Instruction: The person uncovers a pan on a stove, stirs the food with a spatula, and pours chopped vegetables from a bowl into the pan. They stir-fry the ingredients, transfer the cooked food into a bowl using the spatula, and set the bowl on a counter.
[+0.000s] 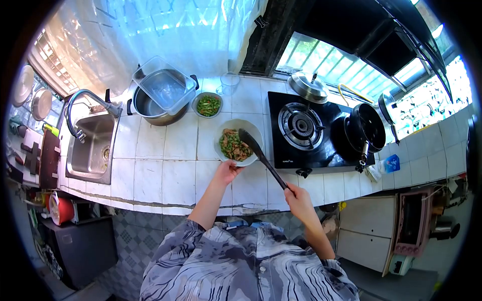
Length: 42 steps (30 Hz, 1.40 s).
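Observation:
My left hand [227, 172] grips the near rim of a white bowl [255, 129] over the tiled counter. Inside the bowl is a cooked mix of green pieces and brown meat-like bits [234, 145]. In my right hand [299, 200] is the long handle of a black cooking spatula [270, 168]. Its head rests in or just over the food; the exact contact is hard to see. A smaller bowl of chopped green vegetables [208, 106] stands behind the white bowl, to the left.
At the back left, a clear plastic container [168, 89] sits across a steel pot [165, 118]. A sink [92, 145] lies farther left. On the right, a gas stove [296, 159] carries a black wok [366, 128] and a metal lid [308, 86]. A drinking glass [230, 83] stands behind.

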{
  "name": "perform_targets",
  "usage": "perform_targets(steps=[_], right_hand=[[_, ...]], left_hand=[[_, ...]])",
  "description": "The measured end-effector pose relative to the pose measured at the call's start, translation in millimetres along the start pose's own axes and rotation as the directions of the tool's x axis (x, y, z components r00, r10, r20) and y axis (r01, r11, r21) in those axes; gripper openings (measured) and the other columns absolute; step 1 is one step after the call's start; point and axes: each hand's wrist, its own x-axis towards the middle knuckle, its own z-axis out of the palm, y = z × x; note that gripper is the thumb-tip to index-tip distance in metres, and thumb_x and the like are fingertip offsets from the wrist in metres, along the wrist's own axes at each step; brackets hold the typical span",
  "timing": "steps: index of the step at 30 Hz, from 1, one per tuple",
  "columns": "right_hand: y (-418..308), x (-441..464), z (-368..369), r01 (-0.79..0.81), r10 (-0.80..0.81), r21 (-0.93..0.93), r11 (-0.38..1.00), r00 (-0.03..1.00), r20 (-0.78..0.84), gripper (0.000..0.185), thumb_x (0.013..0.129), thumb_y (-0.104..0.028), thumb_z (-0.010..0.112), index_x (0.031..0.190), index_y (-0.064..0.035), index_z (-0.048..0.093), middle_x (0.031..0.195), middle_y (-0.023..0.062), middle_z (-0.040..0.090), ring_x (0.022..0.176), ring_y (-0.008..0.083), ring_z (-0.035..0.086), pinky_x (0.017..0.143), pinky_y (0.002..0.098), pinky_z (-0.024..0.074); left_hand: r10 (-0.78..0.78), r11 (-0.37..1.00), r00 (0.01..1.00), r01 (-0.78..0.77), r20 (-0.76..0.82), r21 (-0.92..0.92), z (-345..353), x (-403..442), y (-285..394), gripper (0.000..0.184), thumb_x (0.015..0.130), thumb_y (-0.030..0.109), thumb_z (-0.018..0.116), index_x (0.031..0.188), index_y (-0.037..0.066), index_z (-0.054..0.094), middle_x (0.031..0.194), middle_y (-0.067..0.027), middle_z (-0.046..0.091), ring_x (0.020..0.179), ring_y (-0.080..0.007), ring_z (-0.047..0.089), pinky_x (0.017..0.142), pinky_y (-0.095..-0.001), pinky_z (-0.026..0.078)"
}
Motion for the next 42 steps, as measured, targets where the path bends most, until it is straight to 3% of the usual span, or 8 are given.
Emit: perform_targets(steps=[6, 16, 18, 26, 28, 36, 38, 42], right_hand=[[8.1, 10.0, 11.8, 0.162, -0.220, -0.256, 0.953, 0.951, -0.217, 0.024, 0.084, -0.014, 0.048, 0.102, 0.0000, 0.056, 0.067, 0.0183, 0.055, 0.062, 0.0321, 0.054, 0.058, 0.0373, 0.0420], [-6.7, 12.7, 14.8, 0.015, -0.027, -0.112, 0.994, 0.994, -0.110, 0.026, 0.082, -0.015, 0.049, 0.104, -0.0033, 0.057, 0.072, 0.0189, 0.058, 0.071, 0.0356, 0.056, 0.063, 0.0400, 0.0426], [1.0, 23.0, 13.8, 0.194, -0.284, -0.359, 0.913, 0.933, -0.220, 0.029, 0.081, -0.016, 0.050, 0.107, -0.0060, 0.057, 0.073, 0.0167, 0.059, 0.071, 0.0339, 0.057, 0.063, 0.0412, 0.0432], [-35.7, 36.9, -2.4, 0.356, -0.484, -0.611, 0.708, 0.873, -0.052, 0.033, 0.077, -0.016, 0.053, 0.108, -0.0073, 0.057, 0.073, 0.0128, 0.060, 0.068, 0.0325, 0.058, 0.063, 0.0430, 0.0452], [-37.7, 20.1, -17.5, 0.362, -0.502, -0.617, 0.698, 0.862, -0.063, 0.033, 0.077, -0.016, 0.054, 0.108, -0.0074, 0.057, 0.072, 0.0122, 0.059, 0.067, 0.0317, 0.058, 0.062, 0.0426, 0.0452], [-52.0, -32.6, -55.9, 0.277, -0.316, -0.176, 0.945, 0.914, -0.254, 0.035, 0.079, -0.008, 0.057, 0.113, -0.0081, 0.057, 0.069, 0.0141, 0.055, 0.056, 0.0182, 0.052, 0.055, 0.0267, 0.0409], [-50.8, -38.3, -64.4, 0.323, -0.357, -0.164, 0.932, 0.893, -0.274, 0.036, 0.080, -0.006, 0.056, 0.115, -0.0058, 0.056, 0.068, 0.0075, 0.056, 0.057, 0.0100, 0.045, 0.056, 0.0212, 0.0383], [-47.0, -54.5, -68.8, 0.259, -0.208, 0.235, 0.937, 0.953, -0.220, 0.035, 0.081, -0.002, 0.053, 0.116, 0.0002, 0.054, 0.075, -0.0028, 0.054, 0.063, 0.0055, 0.042, 0.057, 0.0203, 0.0368]], left_hand=[[0.011, 1.000, 1.000, -0.010, -0.010, 0.016, -2.3, -0.2, -0.1, 0.044, 0.073, -0.007, 0.038, 0.117, -0.010, 0.032, 0.117, -0.0235, 0.044, 0.108, -0.0375, 0.047, 0.093, -0.0495, 0.043], [-0.003, 1.000, 1.000, 0.003, 0.004, -0.011, -9.5, 6.2, -0.7, 0.039, 0.074, -0.008, 0.039, 0.112, -0.009, 0.035, 0.111, -0.0225, 0.048, 0.102, -0.0367, 0.051, 0.089, -0.0498, 0.046], [-0.008, 1.000, 1.000, 0.008, 0.006, -0.003, -11.1, 7.6, -0.9, 0.040, 0.073, -0.008, 0.039, 0.112, -0.009, 0.034, 0.112, -0.0229, 0.047, 0.102, -0.0378, 0.052, 0.089, -0.0506, 0.046], [0.027, 0.979, 0.991, -0.001, -0.128, 0.202, 13.4, -8.4, 18.3, 0.054, 0.068, -0.009, 0.036, 0.121, -0.010, 0.027, 0.119, -0.0243, 0.041, 0.111, -0.0418, 0.044, 0.091, -0.0568, 0.041], [0.028, 0.978, 0.993, -0.005, -0.112, 0.209, 4.3, -5.9, 21.4, 0.056, 0.066, -0.010, 0.037, 0.120, -0.001, 0.028, 0.112, -0.0242, 0.045, 0.098, -0.0421, 0.053, 0.081, -0.0549, 0.049], [0.178, 0.874, 0.984, -0.146, -0.026, 0.463, 63.7, -42.8, 36.9, 0.075, 0.060, -0.008, 0.039, 0.130, 0.009, 0.019, 0.110, -0.0205, 0.046, 0.088, -0.0367, 0.058, 0.065, -0.0479, 0.056], [0.191, 0.906, 0.981, -0.182, 0.014, 0.383, 81.9, -44.7, 39.3, 0.075, 0.060, -0.007, 0.040, 0.130, 0.009, 0.019, 0.109, -0.0193, 0.047, 0.085, -0.0364, 0.059, 0.064, -0.0475, 0.056], [0.146, 0.950, 0.987, -0.158, 0.063, 0.269, 79.7, -47.9, 41.6, 0.074, 0.061, -0.008, 0.038, 0.131, 0.010, 0.019, 0.113, -0.0177, 0.048, 0.087, -0.0374, 0.060, 0.068, -0.0489, 0.055]])
